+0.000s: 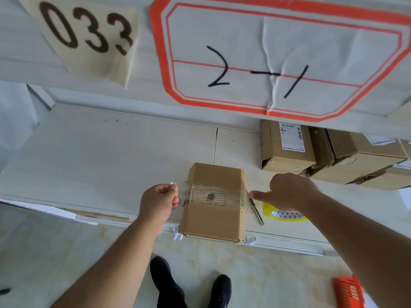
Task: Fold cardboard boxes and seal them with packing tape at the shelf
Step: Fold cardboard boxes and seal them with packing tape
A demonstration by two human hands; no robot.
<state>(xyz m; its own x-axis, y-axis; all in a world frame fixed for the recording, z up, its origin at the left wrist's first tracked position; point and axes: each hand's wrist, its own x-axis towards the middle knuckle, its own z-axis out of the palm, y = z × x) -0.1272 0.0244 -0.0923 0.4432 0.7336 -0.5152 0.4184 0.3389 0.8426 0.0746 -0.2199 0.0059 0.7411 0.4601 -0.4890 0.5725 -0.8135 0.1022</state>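
1. small brown cardboard box point(214, 203) sits at the front edge of the off-white shelf board point(111, 156), its near end hanging a bit past the lip over the floor. top flaps are down, w/ a strip of clear packing tape point(209, 196) running across the middle, left to right.
2. left hand point(159, 202) is just beside the box's left edge, fingers curled, thumb + fingertips pinching the loose clear tape end point(175, 187) that sticks out past the box side.
3. right hand point(287, 192) is at the box's right edge, fingers curled down over a yellow-rimmed roll of clear packing tape point(285, 213), thumb pointing out toward the box corner. looks like it's gripping the roll, tho the palm hides most of it.
4. thin metal blade-like tool point(256, 210) lies btw the box and the roll, angled along the box's right side.
5. stack of sealed brown cardboard boxes point(329, 154) w/ shipping labels sits at the back right, well apart from the box in hand.
6. lots of bare board to the left and behind the box.
7. orange plastic basket point(348, 292) on the floor, lower right. black shoes point(191, 287) below the box.
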